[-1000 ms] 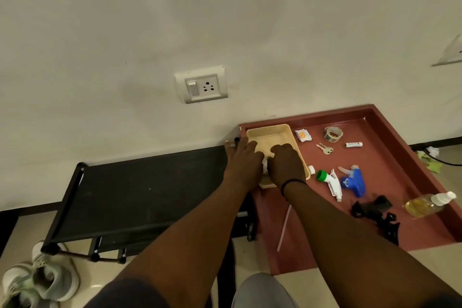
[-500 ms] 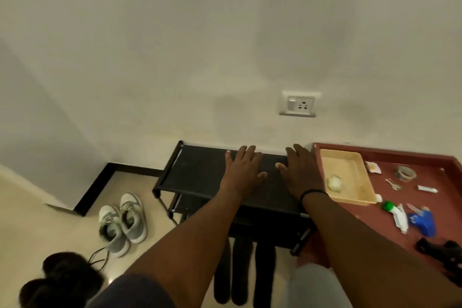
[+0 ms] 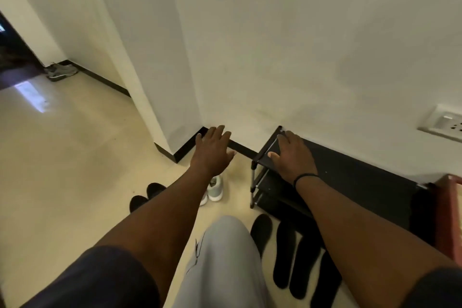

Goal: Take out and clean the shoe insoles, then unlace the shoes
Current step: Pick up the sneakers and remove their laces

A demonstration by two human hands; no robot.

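Down nearest me, my grey trouser knee (image 3: 225, 252) fills the bottom of the view, and just to its right the black insoles (image 3: 285, 255) lie side by side on the pale floor (image 3: 62, 170), toes toward the shoe rack (image 3: 350, 182). To the left of my knee the dark toes of black shoes (image 3: 145, 195) show beyond my left forearm. A little farther on, the white shoes (image 3: 216, 189) sit on the floor, mostly hidden under my left wrist. My left hand (image 3: 212, 152) hovers above them, its fingers (image 3: 220, 132) straight and spread, holding nothing. My right hand (image 3: 293, 155), a black band at its wrist, is over the left end of the rack's black top shelf, fingers flat and relaxed, empty too. Far right, a wall socket (image 3: 445, 124) is on the wall; I can read no writing on it. Far left, another pair of grey shoes (image 3: 61, 71) lies by the skirting.
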